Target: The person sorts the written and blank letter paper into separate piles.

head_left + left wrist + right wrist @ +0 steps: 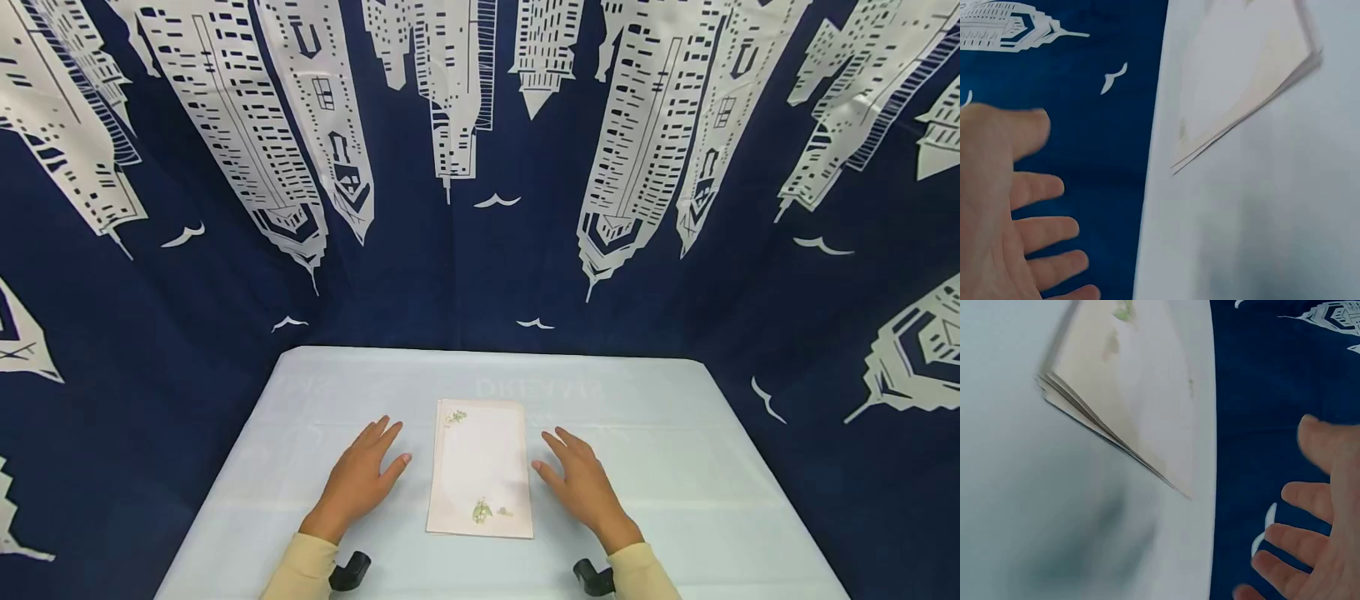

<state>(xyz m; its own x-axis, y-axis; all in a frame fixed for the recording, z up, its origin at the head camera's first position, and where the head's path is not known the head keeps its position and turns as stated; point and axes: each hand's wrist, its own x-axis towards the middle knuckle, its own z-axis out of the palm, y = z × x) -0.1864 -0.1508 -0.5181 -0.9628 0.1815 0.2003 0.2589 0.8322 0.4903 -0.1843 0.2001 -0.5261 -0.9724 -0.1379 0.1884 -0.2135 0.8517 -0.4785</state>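
A small stack of pale pink paper sheets (480,467) with green floral prints lies on the white table, its long side pointing away from me. To its left is my left hand (362,475), fingers spread and apart from the paper. My right hand (581,483) is on the other side, also spread and not touching it. The left wrist view shows the layered edges of the sheets (1241,75) and my left palm with nothing in it. Several sheet edges of the stack (1129,394) show in the right wrist view, beside my bare right fingers.
The white tabletop (660,433) has rounded far corners. Behind and around it hangs a dark blue cloth (450,275) printed with white buildings and birds. Black wrist mounts (350,572) stick out inward near both cream sleeves (645,571).
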